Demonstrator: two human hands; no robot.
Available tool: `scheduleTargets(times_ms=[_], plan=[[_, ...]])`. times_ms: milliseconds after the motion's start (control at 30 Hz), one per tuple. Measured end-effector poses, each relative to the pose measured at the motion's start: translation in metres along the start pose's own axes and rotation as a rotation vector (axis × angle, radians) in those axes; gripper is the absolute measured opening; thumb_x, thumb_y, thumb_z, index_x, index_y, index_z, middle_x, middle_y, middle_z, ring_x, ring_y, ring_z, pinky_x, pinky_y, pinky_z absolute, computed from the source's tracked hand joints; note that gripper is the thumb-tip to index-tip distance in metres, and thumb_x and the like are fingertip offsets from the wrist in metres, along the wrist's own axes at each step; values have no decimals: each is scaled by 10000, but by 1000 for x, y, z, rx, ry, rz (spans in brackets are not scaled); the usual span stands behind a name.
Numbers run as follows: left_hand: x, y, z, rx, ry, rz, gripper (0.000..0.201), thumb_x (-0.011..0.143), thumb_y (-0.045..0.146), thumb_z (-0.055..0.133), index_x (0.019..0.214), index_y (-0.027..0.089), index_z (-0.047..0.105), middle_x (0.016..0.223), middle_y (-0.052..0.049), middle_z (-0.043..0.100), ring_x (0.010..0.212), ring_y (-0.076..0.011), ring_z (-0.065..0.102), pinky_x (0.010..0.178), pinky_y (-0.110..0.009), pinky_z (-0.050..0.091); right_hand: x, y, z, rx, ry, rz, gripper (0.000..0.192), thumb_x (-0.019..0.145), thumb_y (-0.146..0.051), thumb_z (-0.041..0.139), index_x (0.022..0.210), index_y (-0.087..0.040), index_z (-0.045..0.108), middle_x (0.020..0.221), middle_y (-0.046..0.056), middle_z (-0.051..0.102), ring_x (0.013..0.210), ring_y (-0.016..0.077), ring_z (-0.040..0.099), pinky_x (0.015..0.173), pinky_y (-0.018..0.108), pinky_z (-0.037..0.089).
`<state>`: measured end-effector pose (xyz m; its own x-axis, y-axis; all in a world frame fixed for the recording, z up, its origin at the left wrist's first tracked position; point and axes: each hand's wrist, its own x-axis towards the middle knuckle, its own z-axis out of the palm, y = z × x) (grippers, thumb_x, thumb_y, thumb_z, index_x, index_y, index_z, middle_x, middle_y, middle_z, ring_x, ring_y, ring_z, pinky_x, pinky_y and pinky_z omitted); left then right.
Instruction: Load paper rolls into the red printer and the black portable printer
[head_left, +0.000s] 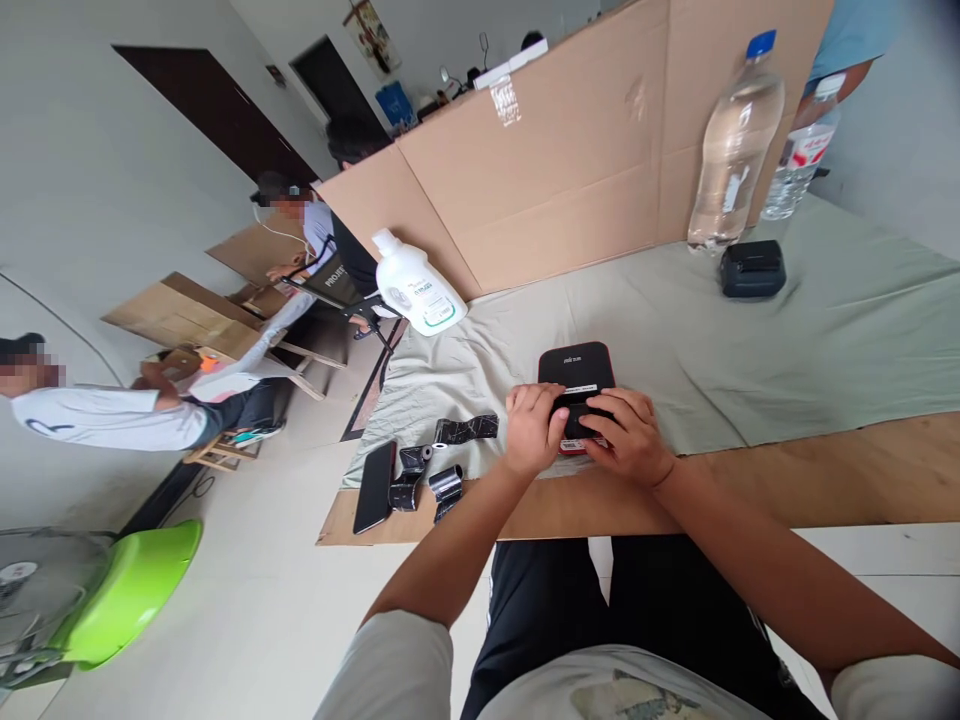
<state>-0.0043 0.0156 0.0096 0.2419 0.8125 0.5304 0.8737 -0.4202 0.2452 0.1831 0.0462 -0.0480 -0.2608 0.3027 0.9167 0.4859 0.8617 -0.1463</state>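
Note:
A small black box-shaped device [575, 367] lies on the pale green cloth [825, 330] near the table's front edge. My left hand [534, 430] grips its near left side. My right hand [630, 436] holds its near right side, fingers over a black part at the front. A red edge shows under the device between my hands. Just left of my left hand lie black strips of tape or film [466, 430] and two curled black pieces [427, 480].
A black phone [373, 487] lies at the table's left corner. A white detergent bottle [417, 285], a large water bottle [733, 145], a smaller bottle [804, 160] and a black pouch [752, 269] stand before a cardboard wall [570, 170]. Two people sit at left; a green basin [127, 590] is on the floor.

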Motion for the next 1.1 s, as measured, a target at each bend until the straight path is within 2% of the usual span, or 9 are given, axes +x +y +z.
scheduleTargets(times_ms=[167,267,567,667,733,767,833,933,1100], plan=[[-19,2,26,-119,217,-10,515,1031,444,232,1263,133,571,1204,-174,659,1171,-268,574,977,-429,401,-2,6,6,20,-46,159,631,821,-570,676,1305,-186,546,1285,155,633,1257,325,560,1034,501,454],[-18,3,41,-153,357,-59,509,1029,443,228,1211,144,596,1149,-165,677,1126,-259,600,955,-434,413,-3,10,7,20,-102,228,806,797,-684,635,1380,-151,475,1264,178,640,1259,340,565,1042,514,443],[-21,3,43,-267,358,-148,472,1012,485,307,1185,165,608,1121,-151,676,1084,-257,600,960,-435,424,-3,12,7,39,-158,302,710,746,-714,659,1212,-186,567,1139,157,700,1162,355,619,1011,502,424],[-20,-1,42,-453,419,-323,520,978,582,356,1198,179,599,1204,-148,633,1158,-255,575,1023,-425,421,-4,16,5,175,-86,304,650,832,-689,564,1251,-193,535,1202,156,664,1196,334,590,1024,518,438],[-18,-7,43,-611,465,-551,555,933,643,429,1214,196,601,1298,-134,598,1254,-263,530,1094,-424,382,-6,21,5,227,-32,399,573,914,-630,446,1264,-184,528,1243,168,631,1207,319,567,1013,526,453],[-16,-10,44,-716,439,-676,570,912,660,461,1220,204,610,1331,-124,591,1296,-271,508,1125,-430,359,-8,24,6,225,-21,483,535,943,-595,397,1249,-181,542,1238,172,627,1193,313,566,998,527,462],[-14,-13,44,-986,264,-857,595,887,675,496,1231,209,634,1349,-109,609,1346,-291,484,1164,-451,329,-11,30,9,203,-61,678,488,976,-548,330,1176,-188,591,1162,162,657,1124,304,589,961,522,482],[-16,-11,42,-1302,14,-870,579,866,629,579,1275,224,644,1377,-79,620,1419,-302,427,1205,-461,291,-15,33,14,258,-189,844,497,1000,-534,271,1103,-212,634,1067,127,700,1034,280,629,940,500,501],[-22,-3,33,-1418,80,-795,628,813,486,729,1391,312,553,1511,1,511,1492,-252,325,1240,-404,246,-17,27,11,354,-180,812,509,1019,-509,252,1276,-215,579,1226,119,673,1136,255,620,1000,464,492]])
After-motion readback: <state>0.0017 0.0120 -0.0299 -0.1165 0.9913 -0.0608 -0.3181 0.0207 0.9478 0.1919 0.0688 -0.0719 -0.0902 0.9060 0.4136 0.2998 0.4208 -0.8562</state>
